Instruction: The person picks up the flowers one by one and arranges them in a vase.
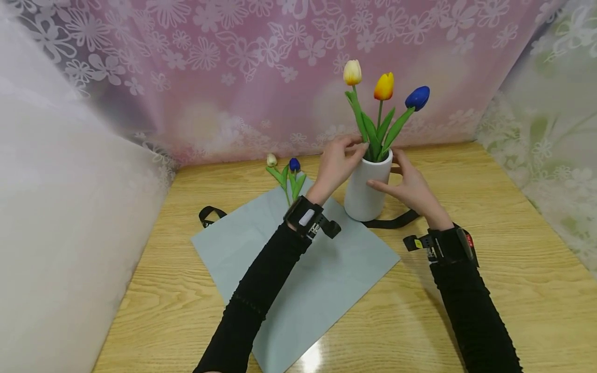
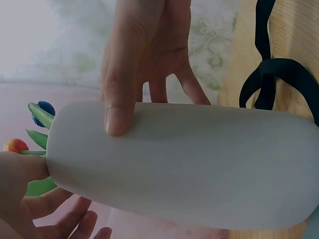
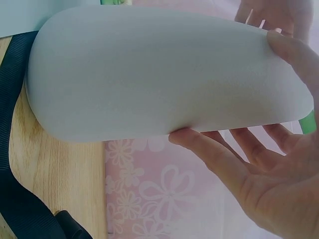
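Observation:
A tall white vase [image 1: 365,194] stands upright on the table, holding three artificial tulips. My left hand [image 1: 339,163] is at its rim, the thumb and fingertips pinching the white tulip [image 1: 352,72] low among its green leaves; the exact contact is partly hidden. Beside that bloom are a yellow-orange tulip [image 1: 384,86] and a blue tulip [image 1: 417,98]. From the right, my right hand [image 1: 412,189] grips the vase near its top. The left wrist view shows the right thumb pressed on the vase wall [image 2: 189,164], with the other fingers behind.
Under the left forearm lies a grey-blue sheet [image 1: 326,274], reaching the vase's base. Two smaller tulips, one white [image 1: 272,160] and one blue [image 1: 294,165], rest at its far corner. A black ribbon [image 1: 394,223] runs beside the vase. A pink floral curtain [image 1: 261,98] hangs behind.

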A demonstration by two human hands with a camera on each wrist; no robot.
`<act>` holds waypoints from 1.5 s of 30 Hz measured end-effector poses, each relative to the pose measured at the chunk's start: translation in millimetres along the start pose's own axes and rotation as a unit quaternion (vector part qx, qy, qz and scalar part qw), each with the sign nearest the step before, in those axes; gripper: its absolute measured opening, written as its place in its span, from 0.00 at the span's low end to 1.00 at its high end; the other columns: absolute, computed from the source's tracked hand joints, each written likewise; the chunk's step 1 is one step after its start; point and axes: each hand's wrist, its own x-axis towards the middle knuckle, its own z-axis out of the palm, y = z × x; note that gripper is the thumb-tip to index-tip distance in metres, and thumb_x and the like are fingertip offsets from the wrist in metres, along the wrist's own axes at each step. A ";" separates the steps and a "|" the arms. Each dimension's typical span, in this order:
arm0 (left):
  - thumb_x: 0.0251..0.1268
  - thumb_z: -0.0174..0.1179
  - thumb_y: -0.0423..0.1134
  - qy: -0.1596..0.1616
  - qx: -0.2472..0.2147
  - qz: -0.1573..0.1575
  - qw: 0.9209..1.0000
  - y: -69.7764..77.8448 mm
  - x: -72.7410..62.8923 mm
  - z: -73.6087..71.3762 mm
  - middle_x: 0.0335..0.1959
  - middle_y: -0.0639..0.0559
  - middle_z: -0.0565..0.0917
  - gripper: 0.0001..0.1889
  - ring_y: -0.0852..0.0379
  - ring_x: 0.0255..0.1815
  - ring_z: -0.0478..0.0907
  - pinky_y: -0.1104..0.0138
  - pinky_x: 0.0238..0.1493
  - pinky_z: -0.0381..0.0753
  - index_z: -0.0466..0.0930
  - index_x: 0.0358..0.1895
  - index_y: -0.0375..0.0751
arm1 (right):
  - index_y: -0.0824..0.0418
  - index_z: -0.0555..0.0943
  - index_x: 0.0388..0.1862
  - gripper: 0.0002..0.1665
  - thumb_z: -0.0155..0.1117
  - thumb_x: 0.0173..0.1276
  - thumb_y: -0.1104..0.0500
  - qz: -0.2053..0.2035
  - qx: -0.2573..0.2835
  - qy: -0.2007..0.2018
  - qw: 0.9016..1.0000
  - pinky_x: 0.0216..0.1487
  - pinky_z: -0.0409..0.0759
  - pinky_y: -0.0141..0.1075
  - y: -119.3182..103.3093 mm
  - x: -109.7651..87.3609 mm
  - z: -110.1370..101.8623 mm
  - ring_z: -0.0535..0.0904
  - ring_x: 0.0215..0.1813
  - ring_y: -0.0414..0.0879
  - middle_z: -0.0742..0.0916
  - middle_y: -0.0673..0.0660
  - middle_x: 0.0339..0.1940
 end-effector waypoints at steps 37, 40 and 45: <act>0.79 0.56 0.38 0.114 -0.032 -0.001 0.993 -42.0 -37.3 -56.1 0.50 0.46 0.87 0.12 0.52 0.48 0.84 0.67 0.44 0.83 0.85 0.56 0.41 | 0.44 0.47 0.84 0.58 0.73 0.66 0.44 0.014 -0.002 -0.006 1.000 0.64 0.67 0.73 -0.4 3.3 -1.7 0.62 0.75 0.70 0.64 0.66 0.78; 0.78 0.57 0.37 0.130 -0.008 -0.028 0.991 -57.6 -45.8 -61.4 0.49 0.45 0.87 0.12 0.49 0.46 0.84 0.63 0.40 0.80 0.85 0.55 0.40 | 0.45 0.47 0.84 0.58 0.73 0.66 0.44 0.020 -0.003 -0.006 1.000 0.64 0.66 0.73 -0.4 1.7 -2.0 0.62 0.75 0.69 0.64 0.65 0.78; 0.76 0.59 0.37 0.167 0.029 -0.092 0.981 -85.7 -59.8 -69.4 0.49 0.46 0.87 0.11 0.48 0.44 0.85 0.61 0.38 0.81 0.85 0.54 0.40 | 0.46 0.47 0.84 0.57 0.72 0.67 0.44 0.020 -0.001 -0.009 1.000 0.64 0.66 0.73 -3.1 0.2 1.2 0.62 0.75 0.69 0.64 0.65 0.78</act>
